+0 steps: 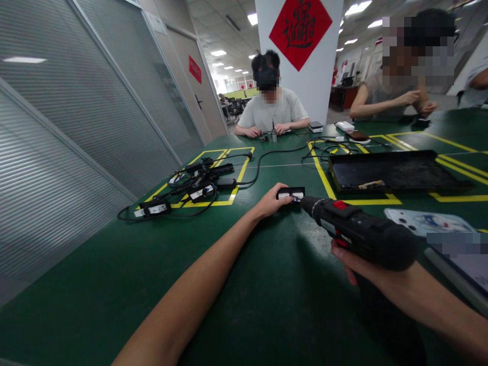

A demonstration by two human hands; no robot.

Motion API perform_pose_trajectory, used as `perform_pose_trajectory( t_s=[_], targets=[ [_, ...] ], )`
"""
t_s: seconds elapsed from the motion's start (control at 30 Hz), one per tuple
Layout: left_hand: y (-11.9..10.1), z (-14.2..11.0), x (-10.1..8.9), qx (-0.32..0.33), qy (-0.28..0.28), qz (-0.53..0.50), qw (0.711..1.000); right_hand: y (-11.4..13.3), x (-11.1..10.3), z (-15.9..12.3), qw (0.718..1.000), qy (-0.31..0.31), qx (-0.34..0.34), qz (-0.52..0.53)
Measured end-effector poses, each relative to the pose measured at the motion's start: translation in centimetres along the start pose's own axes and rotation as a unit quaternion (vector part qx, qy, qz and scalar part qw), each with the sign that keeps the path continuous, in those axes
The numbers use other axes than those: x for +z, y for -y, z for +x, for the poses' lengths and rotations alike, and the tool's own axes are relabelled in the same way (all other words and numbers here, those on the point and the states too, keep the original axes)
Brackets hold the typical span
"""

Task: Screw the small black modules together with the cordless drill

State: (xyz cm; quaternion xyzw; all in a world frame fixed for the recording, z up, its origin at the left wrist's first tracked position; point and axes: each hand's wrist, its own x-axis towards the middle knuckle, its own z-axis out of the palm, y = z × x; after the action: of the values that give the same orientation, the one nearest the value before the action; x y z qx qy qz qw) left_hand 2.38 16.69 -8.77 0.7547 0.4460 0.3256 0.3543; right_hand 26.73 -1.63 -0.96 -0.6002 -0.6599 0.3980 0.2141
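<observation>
Black housing (291, 193): lying at the drill (358, 229)'s ten o'clock;
Left hand (277, 200): pinching its left end;
Right hand (360, 258): gripping the drill;
Slip risk: drill possibly skating thumbward, loose pinch letting housing twist

Red-accented black drill (362, 231), black-and-white module (292, 193), green tabletop (267, 284) with yellow outlines (358, 202), black-lettered red poster (301, 30).

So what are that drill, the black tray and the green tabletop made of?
The drill seems matte plastic: dull black, little shine. The tray, dark and faintly shiny, could be plastic or metal. The tabletop, evenly green with a soft sheen, may be rubber matting or painted.
</observation>
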Motion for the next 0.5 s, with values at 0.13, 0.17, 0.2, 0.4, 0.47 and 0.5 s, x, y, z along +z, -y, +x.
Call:
perform_pose_trajectory(
  t_s=[0.13, 0.17, 0.2, 0.4, 0.47, 0.5],
  targets=[
    [0.13, 0.01, 0.00, 0.008, -0.005, -0.004, 1.000, 0.02, -0.10, 0.06, 1.000, -0.002, 0.005, 0.007],
    [0.16, 0.02, 0.04, 0.008, -0.006, -0.003, 1.000, -0.04, -0.10, 0.07, 1.000, 0.000, 0.009, 0.008],
    [0.18, 0.04, 0.07, 0.006, -0.007, -0.003, 1.000, -0.11, -0.09, 0.07, 1.000, 0.004, 0.014, 0.011],
    [0.22, 0.09, 0.10, 0.006, -0.010, -0.003, 1.000, -0.25, -0.05, 0.06, 1.000, 0.005, 0.012, 0.025],
    [0.23, 0.07, 0.07, 0.009, -0.009, -0.001, 1.000, -0.16, -0.03, 0.12, 1.000, 0.000, 0.019, 0.005],
    [0.25, 0.06, 0.07, 0.009, -0.008, -0.002, 1.000, -0.10, -0.02, 0.16, 1.000, 0.001, 0.027, -0.003]
  ],
)
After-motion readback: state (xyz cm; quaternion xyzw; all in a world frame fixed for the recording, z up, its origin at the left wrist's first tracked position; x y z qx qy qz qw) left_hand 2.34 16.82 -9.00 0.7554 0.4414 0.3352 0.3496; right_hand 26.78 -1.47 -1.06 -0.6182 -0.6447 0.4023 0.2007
